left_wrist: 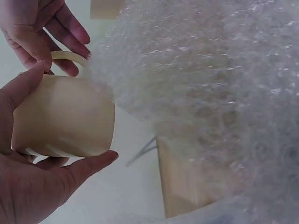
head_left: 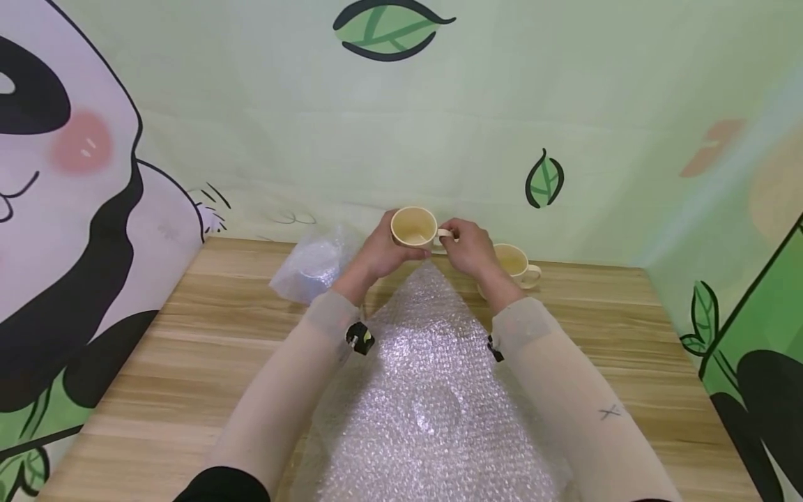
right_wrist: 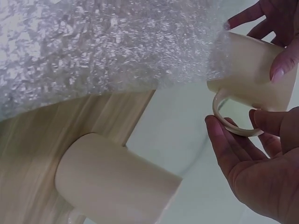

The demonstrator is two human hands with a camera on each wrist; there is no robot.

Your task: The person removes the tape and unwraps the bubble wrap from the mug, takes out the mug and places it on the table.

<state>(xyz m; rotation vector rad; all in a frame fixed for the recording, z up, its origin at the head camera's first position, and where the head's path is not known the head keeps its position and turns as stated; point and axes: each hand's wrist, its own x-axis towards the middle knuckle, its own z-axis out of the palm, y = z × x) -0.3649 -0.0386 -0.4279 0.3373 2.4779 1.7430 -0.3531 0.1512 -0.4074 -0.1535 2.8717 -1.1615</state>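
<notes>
A cream mug (head_left: 414, 227) is held up near the back of the table, above the far corner of a bubble wrap sheet (head_left: 433, 390). My left hand (head_left: 381, 249) grips the mug's body, fingers and thumb round it, as the left wrist view also shows with the mug (left_wrist: 65, 116). The mug's handle (right_wrist: 236, 128) is pinched by my right hand (head_left: 469, 247). In both wrist views the wrap's corner overlaps part of the mug. A second cream mug (head_left: 511, 261) stands just right of my right hand, partly hidden by that arm.
Left of my left hand, a bubble-wrapped bundle (head_left: 314, 268) lies near the table's back edge. The wooden table (head_left: 207, 348) meets a green printed backdrop (head_left: 282, 125) behind. The wrap spreads toward me between my forearms.
</notes>
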